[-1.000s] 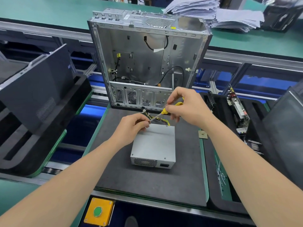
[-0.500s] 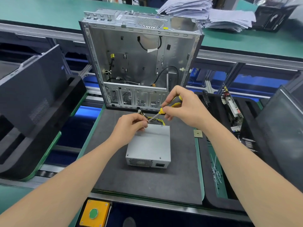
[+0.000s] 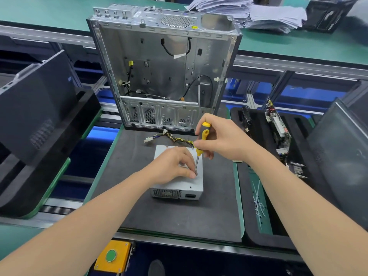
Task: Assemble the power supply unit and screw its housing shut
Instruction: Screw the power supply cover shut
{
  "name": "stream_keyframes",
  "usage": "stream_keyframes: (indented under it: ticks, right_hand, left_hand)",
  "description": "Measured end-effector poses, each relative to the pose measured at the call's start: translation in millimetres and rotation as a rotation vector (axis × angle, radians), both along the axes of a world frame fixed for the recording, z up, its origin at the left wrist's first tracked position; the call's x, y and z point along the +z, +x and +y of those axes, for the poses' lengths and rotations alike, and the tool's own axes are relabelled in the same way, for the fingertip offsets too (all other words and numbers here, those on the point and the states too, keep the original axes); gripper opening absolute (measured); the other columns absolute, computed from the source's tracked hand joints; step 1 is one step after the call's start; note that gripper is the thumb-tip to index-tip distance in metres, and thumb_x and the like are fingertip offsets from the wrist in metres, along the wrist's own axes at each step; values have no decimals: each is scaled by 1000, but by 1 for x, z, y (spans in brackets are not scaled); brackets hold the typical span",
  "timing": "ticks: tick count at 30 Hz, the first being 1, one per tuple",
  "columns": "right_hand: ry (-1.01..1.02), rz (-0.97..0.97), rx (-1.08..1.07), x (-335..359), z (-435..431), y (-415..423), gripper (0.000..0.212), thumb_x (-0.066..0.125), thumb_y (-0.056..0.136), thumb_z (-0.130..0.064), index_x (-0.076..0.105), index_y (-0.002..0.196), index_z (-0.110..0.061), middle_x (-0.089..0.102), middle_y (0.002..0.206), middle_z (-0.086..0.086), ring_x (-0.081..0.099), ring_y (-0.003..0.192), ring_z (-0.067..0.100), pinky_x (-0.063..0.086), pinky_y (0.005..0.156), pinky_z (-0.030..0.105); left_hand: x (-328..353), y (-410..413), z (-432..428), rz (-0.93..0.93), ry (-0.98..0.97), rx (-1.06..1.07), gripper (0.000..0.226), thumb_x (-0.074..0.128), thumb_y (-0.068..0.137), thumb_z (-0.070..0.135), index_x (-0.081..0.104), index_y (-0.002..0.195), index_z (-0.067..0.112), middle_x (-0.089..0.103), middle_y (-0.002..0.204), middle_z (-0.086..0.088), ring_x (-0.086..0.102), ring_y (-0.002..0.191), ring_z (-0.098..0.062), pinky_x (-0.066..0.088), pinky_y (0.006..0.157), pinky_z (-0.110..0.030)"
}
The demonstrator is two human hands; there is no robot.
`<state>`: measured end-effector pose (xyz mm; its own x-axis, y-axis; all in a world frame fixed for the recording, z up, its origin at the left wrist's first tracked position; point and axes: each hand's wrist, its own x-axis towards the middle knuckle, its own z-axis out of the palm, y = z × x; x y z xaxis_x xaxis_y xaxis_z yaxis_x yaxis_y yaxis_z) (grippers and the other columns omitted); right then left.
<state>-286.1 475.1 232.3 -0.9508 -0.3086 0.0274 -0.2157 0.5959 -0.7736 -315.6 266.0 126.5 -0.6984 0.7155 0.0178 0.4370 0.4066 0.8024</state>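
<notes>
A grey metal power supply unit (image 3: 187, 185) lies on the dark mat (image 3: 169, 214), its yellow and black cable bundle (image 3: 171, 138) trailing off the far side. My right hand (image 3: 221, 139) grips a yellow and black screwdriver (image 3: 201, 143), held nearly upright with the tip down on the unit's top near the right edge. My left hand (image 3: 173, 166) rests on the lid, with thumb and fingertips pinched at the shaft's tip, where a screw may sit but is too small to make out.
An open, empty computer case (image 3: 165, 72) stands upright behind the mat. Black foam trays with dark side panels (image 3: 35, 116) flank the left and right; a circuit board (image 3: 276, 124) stands in the right tray. Paper stacks (image 3: 249, 10) lie on the green bench. A yellow box with a green button (image 3: 112, 255) sits at the near edge.
The screwdriver swung from a flat angle near the cables to nearly upright on the unit's top. Both hands came nearer along the lid, the left one now at the tip.
</notes>
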Motion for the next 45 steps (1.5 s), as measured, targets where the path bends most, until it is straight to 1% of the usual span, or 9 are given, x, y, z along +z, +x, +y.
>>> stream_keyframes:
  ticks: [13,21,26,30,33,36,40,43,45]
  right_hand:
    - [-9,-2,20,-25,5,19,23,75,93,-22,54,99,-28,74,73,-6,74,59,19,61,60,29]
    - [51,42,164,-16,-2,28,26,76,94,-18,53,101,-26,75,90,-6,72,67,17,60,67,39]
    - [254,116,327,-1,-11,30,24,78,90,-21,56,98,-23,71,83,-10,69,73,12,55,70,39]
    - [436,228,204,5,-20,30,37,81,84,-43,49,80,-26,55,59,-13,54,57,4,46,51,36]
    - [628,279,81,3,-31,31,48,75,84,-58,42,71,-25,51,57,-9,43,54,9,30,48,30]
    - [761,358,74,4,-36,34,44,65,88,-65,51,76,-26,54,68,-6,54,66,24,34,56,32]
    - [544,254,409,26,-26,38,13,58,95,-38,60,105,-29,57,98,-11,54,82,3,45,67,26]
    - [574,219,433,30,-24,33,7,62,93,-16,62,98,-22,57,90,-11,49,80,7,50,74,35]
    - [670,220,314,29,-26,31,9,65,96,-30,58,92,-26,53,77,-13,48,75,5,49,65,39]
  left_hand:
    - [-7,1,-8,61,-186,-150,22,76,93,23,76,81,42,51,112,33,37,120,-7,32,108,-35]
    - [5,8,-10,35,-183,-143,16,76,93,19,80,88,34,56,119,11,40,122,-18,34,112,-45]
    - [11,11,-16,14,-135,-150,28,80,79,14,80,93,39,58,119,8,49,122,-18,41,107,-45]
    - [8,16,-14,37,-99,-102,16,91,75,34,76,82,38,58,107,26,50,113,-6,42,96,-31]
    - [4,20,-12,47,-42,-44,28,92,74,34,67,87,38,71,95,24,54,110,-9,42,89,-27]
    - [2,22,-13,62,-25,-39,24,91,76,32,68,82,39,71,93,21,56,107,-9,45,89,-28]
    - [3,24,-12,105,-26,-72,21,91,77,24,72,72,33,64,96,20,57,103,-1,39,85,-9]
    - [3,25,-12,136,-28,-67,13,90,76,23,78,75,27,68,100,15,61,104,-7,46,91,-21]
    - [3,25,-11,133,-19,-64,12,89,76,21,79,76,27,67,102,13,62,104,-12,48,95,-33]
